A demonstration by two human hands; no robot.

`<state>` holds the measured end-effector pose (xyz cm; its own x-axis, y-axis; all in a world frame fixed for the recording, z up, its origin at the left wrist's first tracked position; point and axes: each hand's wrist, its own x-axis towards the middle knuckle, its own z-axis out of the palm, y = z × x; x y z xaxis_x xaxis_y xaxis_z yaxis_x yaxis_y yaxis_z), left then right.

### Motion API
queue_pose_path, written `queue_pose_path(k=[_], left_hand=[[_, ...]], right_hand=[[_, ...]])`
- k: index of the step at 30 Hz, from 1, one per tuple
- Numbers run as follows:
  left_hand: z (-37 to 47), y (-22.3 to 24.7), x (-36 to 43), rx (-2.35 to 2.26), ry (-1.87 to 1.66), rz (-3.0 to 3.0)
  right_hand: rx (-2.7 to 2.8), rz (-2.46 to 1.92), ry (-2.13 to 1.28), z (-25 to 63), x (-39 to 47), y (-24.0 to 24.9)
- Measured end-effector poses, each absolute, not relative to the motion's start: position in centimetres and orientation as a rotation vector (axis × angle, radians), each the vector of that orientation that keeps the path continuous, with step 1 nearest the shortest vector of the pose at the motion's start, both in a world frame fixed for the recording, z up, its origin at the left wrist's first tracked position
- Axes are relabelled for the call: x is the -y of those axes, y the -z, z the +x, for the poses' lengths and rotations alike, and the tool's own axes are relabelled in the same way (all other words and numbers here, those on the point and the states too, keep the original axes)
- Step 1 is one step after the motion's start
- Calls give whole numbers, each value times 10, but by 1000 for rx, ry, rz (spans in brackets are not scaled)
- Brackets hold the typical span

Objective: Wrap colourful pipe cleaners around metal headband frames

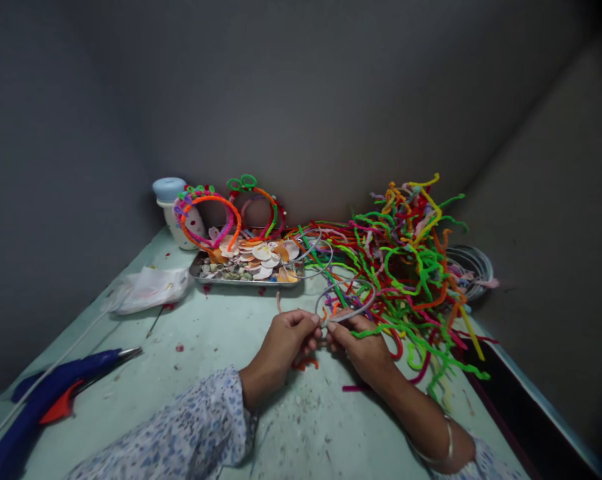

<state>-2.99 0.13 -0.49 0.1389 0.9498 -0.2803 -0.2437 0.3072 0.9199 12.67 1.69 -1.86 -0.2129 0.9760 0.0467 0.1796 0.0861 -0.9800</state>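
A thin grey headband (367, 305) curves up in a loop beyond my fingertips, its two ends close together between my hands. My left hand (289, 340) pinches one end with thumb and forefinger. The thumb and fingers of my right hand (363, 343) close on the other end. Orange pipe cleaner (308, 365) bits show below and behind the fingers. A green pipe cleaner (375, 330) lies across my right hand's fingers or just behind them; I cannot tell which. What sits right between the fingertips is too small to make out.
A metal tray (251, 284) holds shell-like pieces, with finished colourful headbands (241, 217) behind. A tangled pipe cleaner heap (405, 267) covers the right; grey hoops (481, 263) lie beside it. At left are a glue gun (65, 380), plastic bag (151, 290) and lidded cup (169, 190).
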Motion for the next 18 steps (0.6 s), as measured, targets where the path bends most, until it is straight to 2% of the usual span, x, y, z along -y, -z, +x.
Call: queue_pose_path(k=[18], left_hand=[[-28, 5, 1, -1128, -1033, 910]], right_hand=[[1466, -1200, -1239, 126, -16, 14]])
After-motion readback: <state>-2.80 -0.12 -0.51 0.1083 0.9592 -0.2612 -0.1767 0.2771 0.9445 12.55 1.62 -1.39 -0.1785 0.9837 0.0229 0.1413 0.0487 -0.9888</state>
